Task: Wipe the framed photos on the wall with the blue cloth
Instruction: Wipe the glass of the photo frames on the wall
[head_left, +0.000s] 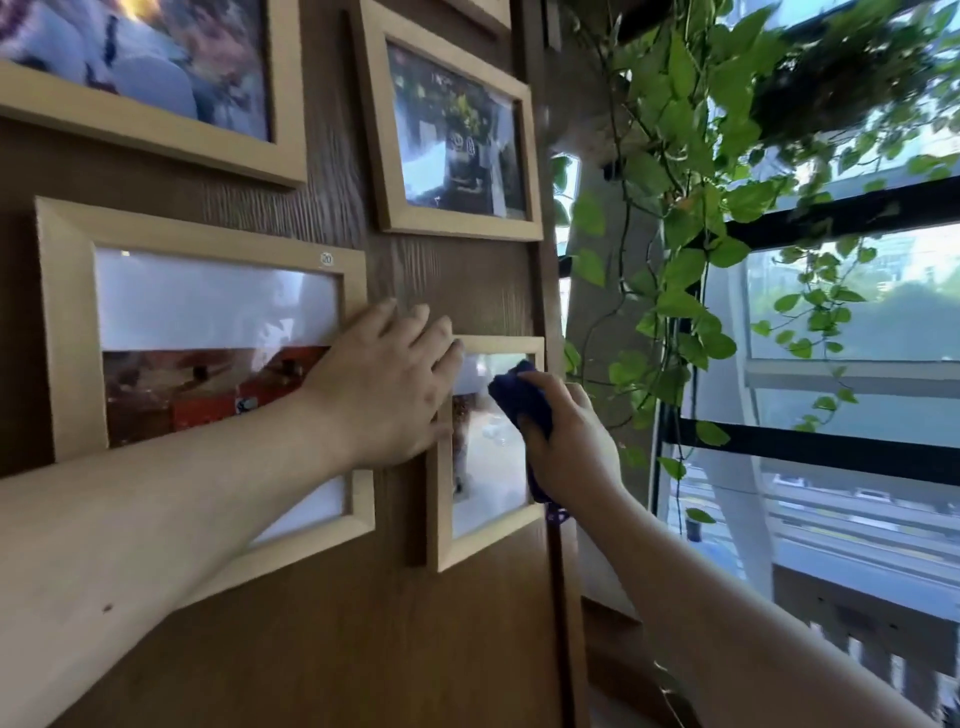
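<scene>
- Blue cloth (521, 397) is bunched up in the right hand (569, 447), low on the wall at the right.
- The right fingers (535, 422) are curled tight around the cloth and press it on the glass of the small photo frame (445, 512).
- The left hand (384, 387) lies flat on the brown wood wall (332, 649), just left of the small frame.
- Its fingers are spread wide and hold nothing. The tips touch the small frame's top left corner.
- The left palm covers the right edge of the big photo frame (67, 332).
- Two more photo frames hang higher up, one at the top left (288, 104) and one in the middle (379, 130).
- A leafy green plant (691, 270) hangs down at the right, beside a window (857, 322).
</scene>
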